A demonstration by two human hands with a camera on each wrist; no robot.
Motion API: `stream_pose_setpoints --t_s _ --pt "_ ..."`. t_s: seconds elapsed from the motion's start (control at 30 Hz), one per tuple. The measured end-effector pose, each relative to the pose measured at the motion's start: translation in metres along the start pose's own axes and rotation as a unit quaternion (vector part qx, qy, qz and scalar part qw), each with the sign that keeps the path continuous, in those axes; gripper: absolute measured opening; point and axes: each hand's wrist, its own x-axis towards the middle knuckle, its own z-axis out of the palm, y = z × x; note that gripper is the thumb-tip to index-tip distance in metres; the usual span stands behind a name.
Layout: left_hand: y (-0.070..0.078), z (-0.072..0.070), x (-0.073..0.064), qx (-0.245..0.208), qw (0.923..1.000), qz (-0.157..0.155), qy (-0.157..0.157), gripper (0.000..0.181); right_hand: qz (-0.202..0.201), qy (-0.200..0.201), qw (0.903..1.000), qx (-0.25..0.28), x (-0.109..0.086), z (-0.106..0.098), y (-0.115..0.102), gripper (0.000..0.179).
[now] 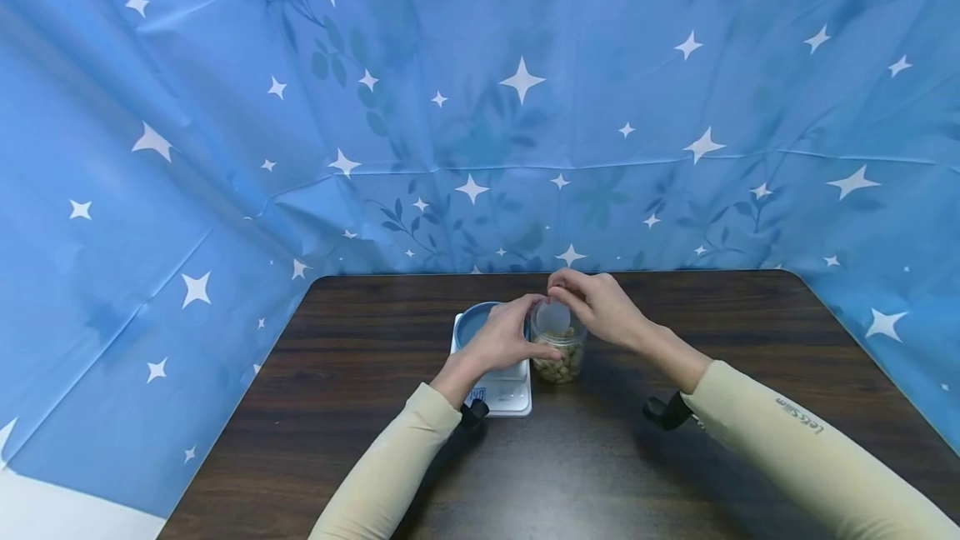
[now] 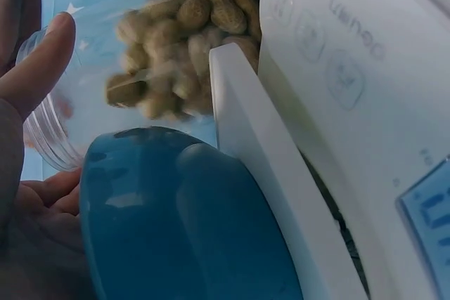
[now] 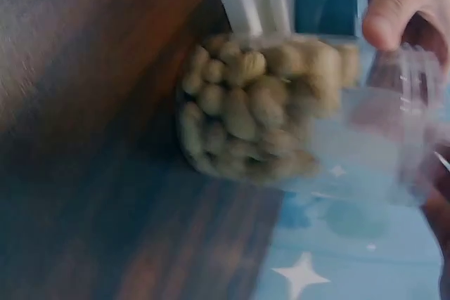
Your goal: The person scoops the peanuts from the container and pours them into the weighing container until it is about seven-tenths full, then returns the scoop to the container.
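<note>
1. Table (image 1: 750, 307): the work sits toward its far edge, well apart from both far corners.
2. White scale (image 1: 513, 400): just left of the jar (image 3: 341, 156), bearing the blue bowl (image 2: 162, 223).
3. Left hand (image 1: 508, 336): nearer, gripping the jar's neck.
4. Right hand (image 1: 600, 304): fingers bent above its mouth; whether they pinch anything, I cannot tell.
5. Jar: upright, long axis vertical, below the right fingertips.
6. Peanuts (image 3: 239, 114): inside, low.

a blue cloth (image 1: 480, 136) is hanging behind a dark wood-grain table (image 1: 337, 373) — white stars (image 1: 522, 80) and leafy sprigs (image 1: 320, 65) are dotting the cloth — and creases (image 1: 637, 163) are crossing it.
</note>
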Motion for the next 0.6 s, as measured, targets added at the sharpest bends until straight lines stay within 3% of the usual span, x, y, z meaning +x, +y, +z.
stream_pose_setpoints --t_s 0.4,0.6 --pt "0.003 -0.001 -0.002 0.004 1.0000 -0.002 -0.003 0.088 0.118 0.027 0.9926 -0.002 0.003 0.008 -0.007 0.016" --pt "0.002 -0.001 -0.002 -0.004 1.0000 0.000 -0.001 0.087 0.144 0.046 0.9886 -0.003 0.006 0.009 -0.010 0.018"
